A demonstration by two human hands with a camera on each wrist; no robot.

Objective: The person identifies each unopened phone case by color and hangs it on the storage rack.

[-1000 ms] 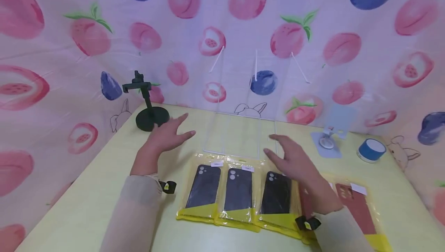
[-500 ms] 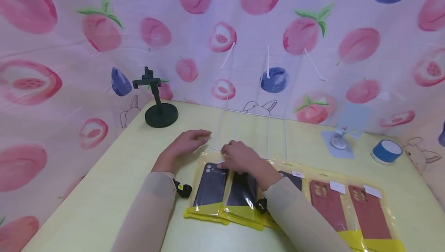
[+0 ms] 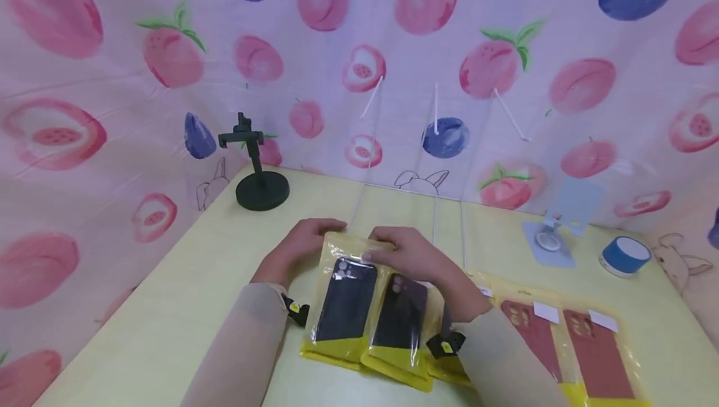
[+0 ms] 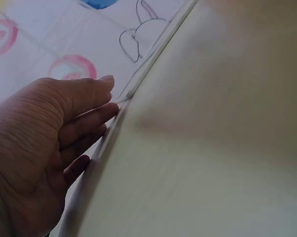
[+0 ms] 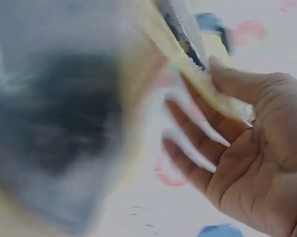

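Note:
My right hand (image 3: 412, 254) pinches the top edge of a clear, yellow-bottomed bag holding a dark phone case (image 3: 348, 298), its top lifted. In the right wrist view, thumb and index finger hold the bag's edge (image 5: 217, 101), the other fingers spread apart. My left hand (image 3: 303, 241) is beside the bag's top left corner; in its wrist view the hand (image 4: 45, 133) has gently bent fingers and nothing in its grasp. A second bagged dark phone case (image 3: 401, 313) lies under my right hand, partly overlapped. My right forearm mostly hides a third.
A white wire rack (image 3: 463, 226) with three prongs stands behind the bags. Two bagged red phone cases (image 3: 601, 357) lie at right. A black phone stand (image 3: 262, 191) is back left; a light blue folding stand (image 3: 547, 241) and a blue-and-white round object (image 3: 625, 256) are back right.
Both hands have come from apart, over the table, to the leftmost bag. My right hand has moved left and taken hold of its top, which has risen slightly.

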